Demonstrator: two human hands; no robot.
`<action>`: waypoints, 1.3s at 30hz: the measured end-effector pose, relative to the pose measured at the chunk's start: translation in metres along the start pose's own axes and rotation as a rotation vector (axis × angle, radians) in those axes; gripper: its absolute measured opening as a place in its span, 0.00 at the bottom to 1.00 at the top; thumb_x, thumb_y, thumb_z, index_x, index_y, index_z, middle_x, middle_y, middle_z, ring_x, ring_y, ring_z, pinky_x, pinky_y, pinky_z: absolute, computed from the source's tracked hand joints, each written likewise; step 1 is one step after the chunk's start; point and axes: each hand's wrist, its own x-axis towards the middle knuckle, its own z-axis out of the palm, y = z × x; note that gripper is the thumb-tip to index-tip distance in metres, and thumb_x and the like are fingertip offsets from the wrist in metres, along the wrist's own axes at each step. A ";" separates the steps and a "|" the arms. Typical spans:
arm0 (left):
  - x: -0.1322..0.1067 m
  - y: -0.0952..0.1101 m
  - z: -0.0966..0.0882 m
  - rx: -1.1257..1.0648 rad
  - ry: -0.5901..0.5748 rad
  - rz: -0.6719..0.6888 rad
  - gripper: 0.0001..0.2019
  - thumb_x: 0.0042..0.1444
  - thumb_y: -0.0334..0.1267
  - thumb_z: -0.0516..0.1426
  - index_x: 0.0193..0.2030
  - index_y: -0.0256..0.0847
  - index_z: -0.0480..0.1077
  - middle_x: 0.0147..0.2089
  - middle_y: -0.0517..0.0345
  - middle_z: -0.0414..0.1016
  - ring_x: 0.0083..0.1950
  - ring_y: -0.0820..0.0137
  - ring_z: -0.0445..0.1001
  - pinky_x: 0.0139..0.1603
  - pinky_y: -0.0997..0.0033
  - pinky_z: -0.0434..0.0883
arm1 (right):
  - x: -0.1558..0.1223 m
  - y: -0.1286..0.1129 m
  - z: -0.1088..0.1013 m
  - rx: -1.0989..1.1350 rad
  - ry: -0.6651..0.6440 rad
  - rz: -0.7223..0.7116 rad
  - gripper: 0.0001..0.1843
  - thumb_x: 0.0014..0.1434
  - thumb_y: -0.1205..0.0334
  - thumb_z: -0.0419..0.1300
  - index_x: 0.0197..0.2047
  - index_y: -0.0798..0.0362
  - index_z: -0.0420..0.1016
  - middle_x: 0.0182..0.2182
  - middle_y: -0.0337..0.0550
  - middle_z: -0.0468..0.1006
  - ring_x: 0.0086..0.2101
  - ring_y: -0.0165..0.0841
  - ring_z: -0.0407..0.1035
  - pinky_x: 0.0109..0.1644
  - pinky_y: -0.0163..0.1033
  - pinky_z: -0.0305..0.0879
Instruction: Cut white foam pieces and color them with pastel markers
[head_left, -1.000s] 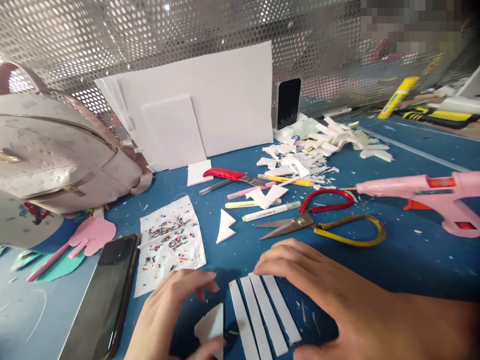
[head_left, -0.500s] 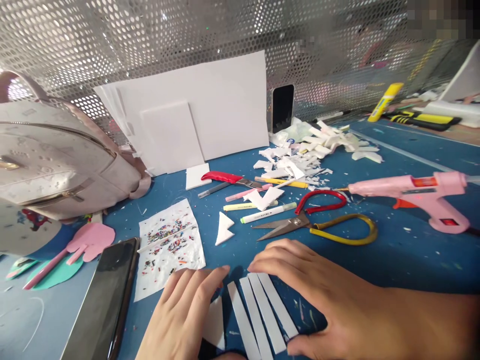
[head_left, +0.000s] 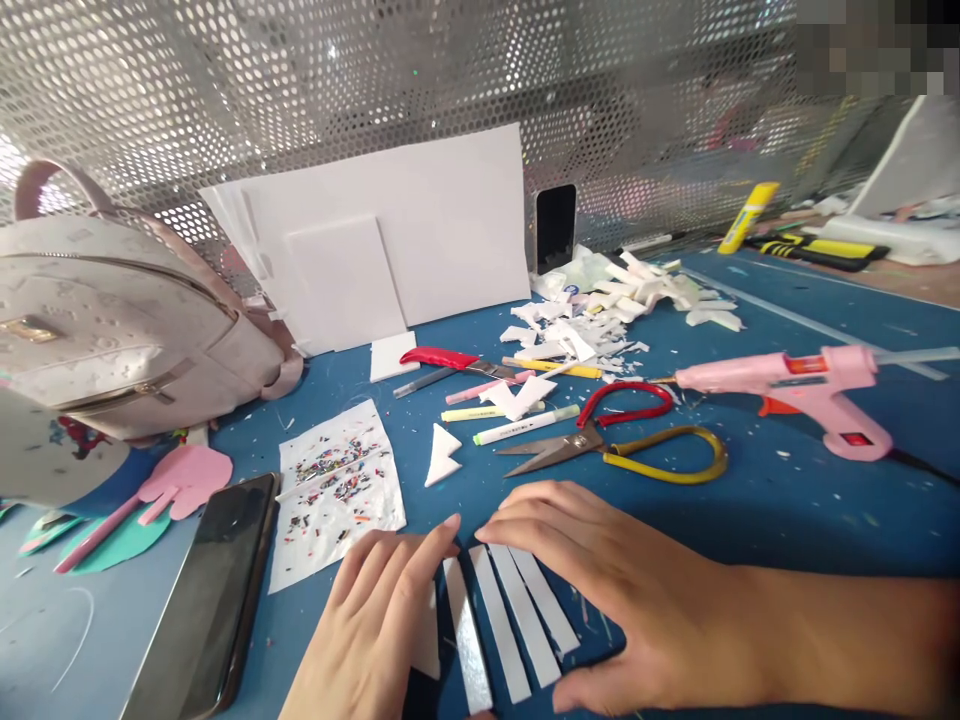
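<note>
Several narrow white strips lie side by side between my hands. The leftmost white strip [head_left: 466,640] is shiny and stands apart from the others; my left hand [head_left: 367,620] holds it by its ends, fingertips at the far end and thumb at the near end. Under that palm a white piece [head_left: 427,640] is mostly hidden. My right hand [head_left: 600,590] is spread over the other white strips [head_left: 517,620], its fingertips at their far ends and its thumb beside their near ends. Beyond the fingers lie scissors [head_left: 600,440] with red and yellow handles and a jagged white piece [head_left: 442,455].
A pink glue gun [head_left: 795,385] lies at right. A phone [head_left: 210,600] and a paper sheet with coloured bits [head_left: 337,500] are at left. Farther back are a red-handled cutter [head_left: 442,358], markers [head_left: 525,425], white scraps [head_left: 600,310], a white board [head_left: 457,230] and a backpack [head_left: 135,310].
The leftmost strip has moved left, away from its neighbours, and now catches the light. Both hands have shifted slightly left in view, and the camera view has turned a little.
</note>
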 end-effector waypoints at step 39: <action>0.085 -0.044 0.000 -0.203 0.035 -0.334 0.36 0.59 0.43 0.58 0.72 0.51 0.49 0.44 0.56 0.76 0.46 0.59 0.74 0.53 0.53 0.67 | -0.012 -0.003 -0.010 0.102 0.228 0.026 0.19 0.62 0.70 0.55 0.56 0.48 0.65 0.51 0.45 0.70 0.53 0.37 0.63 0.60 0.45 0.62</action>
